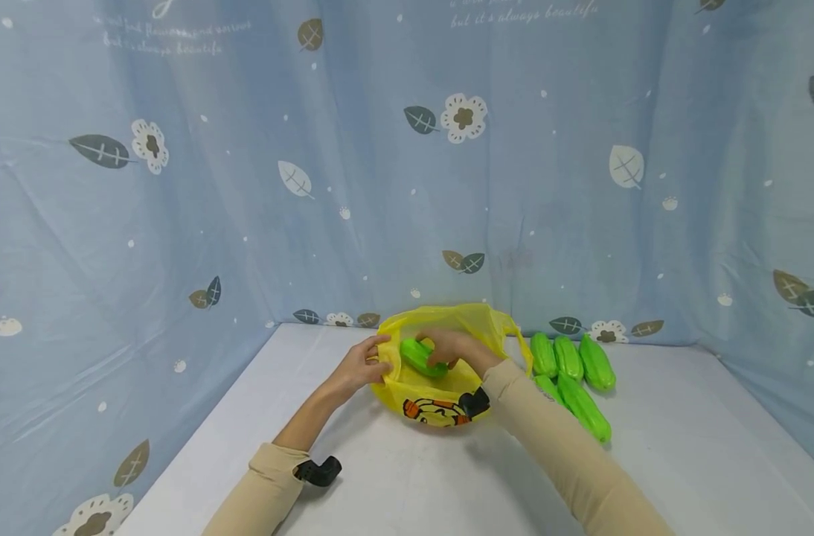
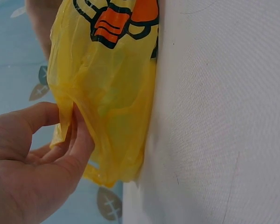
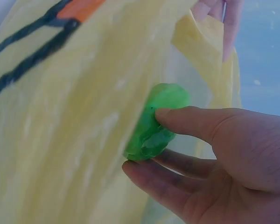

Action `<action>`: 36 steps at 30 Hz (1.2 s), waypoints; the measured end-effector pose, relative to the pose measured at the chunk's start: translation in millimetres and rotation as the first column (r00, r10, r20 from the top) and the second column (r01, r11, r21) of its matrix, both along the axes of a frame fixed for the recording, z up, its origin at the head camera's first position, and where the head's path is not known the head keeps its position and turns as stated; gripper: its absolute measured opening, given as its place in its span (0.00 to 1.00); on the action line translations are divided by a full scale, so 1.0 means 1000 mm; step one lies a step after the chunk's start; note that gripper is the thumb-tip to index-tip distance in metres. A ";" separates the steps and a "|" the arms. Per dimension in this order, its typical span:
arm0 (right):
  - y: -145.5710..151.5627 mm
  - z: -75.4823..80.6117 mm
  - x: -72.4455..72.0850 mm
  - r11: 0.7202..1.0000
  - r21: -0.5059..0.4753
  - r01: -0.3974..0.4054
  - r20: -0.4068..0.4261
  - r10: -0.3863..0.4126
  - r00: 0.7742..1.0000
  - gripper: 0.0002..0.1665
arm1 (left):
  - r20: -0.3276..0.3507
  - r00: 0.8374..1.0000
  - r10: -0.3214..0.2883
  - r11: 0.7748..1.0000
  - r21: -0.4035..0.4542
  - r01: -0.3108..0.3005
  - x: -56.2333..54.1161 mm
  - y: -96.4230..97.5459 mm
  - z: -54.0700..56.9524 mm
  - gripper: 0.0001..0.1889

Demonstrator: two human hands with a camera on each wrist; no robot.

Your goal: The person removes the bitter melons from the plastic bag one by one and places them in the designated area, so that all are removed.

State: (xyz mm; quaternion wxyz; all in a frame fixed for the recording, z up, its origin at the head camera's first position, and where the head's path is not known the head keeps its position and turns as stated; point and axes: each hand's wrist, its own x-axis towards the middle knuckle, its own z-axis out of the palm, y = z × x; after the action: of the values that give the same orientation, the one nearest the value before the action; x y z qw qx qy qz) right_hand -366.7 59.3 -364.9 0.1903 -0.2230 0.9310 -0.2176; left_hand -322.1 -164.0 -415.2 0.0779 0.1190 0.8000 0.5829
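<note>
A yellow plastic bag [image 1: 396, 391] with a printed cartoon stands on the white table, its mouth spread wide. My left hand [image 1: 360, 366] grips the bag's left edge; in the left wrist view, thumb and fingers [image 2: 81, 140] pinch a fold of the film [image 2: 126, 126]. Inside the mouth, my right hand [image 1: 450, 348] holds a bright green, ridged toy cucumber [image 1: 420, 357]. From the right wrist, the thumb lies on one side of the cucumber [image 3: 165, 102] and the fingers on the other, with its far part hidden behind the bag's wall.
Several more green toy cucumbers [image 1: 596, 365] lie in two rows right of the bag, partly behind the right sleeve [image 1: 554, 439]. A blue patterned curtain [image 1: 380, 186] hangs behind the table [image 1: 393, 484]. Black wrist devices [image 1: 320, 471] sit on both arms.
</note>
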 end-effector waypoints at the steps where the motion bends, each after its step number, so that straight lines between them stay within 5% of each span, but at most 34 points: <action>1: 0.001 0.001 -0.001 1.000 -0.006 -0.001 -0.002 0.001 1.000 0.35 | -0.004 1.000 0.003 1.000 -0.002 -0.003 0.000 0.000 0.001 0.35; 20: 0.034 0.015 0.000 0.999 -0.017 -0.032 0.045 0.033 0.998 0.35 | 0.008 1.000 0.012 1.000 0.006 -0.012 0.001 0.001 0.003 0.35; 36: 0.054 0.030 0.017 0.986 -0.114 -0.119 0.016 0.121 0.992 0.34 | 0.018 0.999 0.028 1.000 -0.010 -0.028 0.001 0.000 0.001 0.35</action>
State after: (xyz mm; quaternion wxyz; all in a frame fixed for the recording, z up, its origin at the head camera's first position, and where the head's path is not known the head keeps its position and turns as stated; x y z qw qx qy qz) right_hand -349.8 113.7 -334.9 0.2006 -0.2867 0.8999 -0.2604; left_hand -320.8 -163.8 -414.3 0.0773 0.1022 0.8035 0.5813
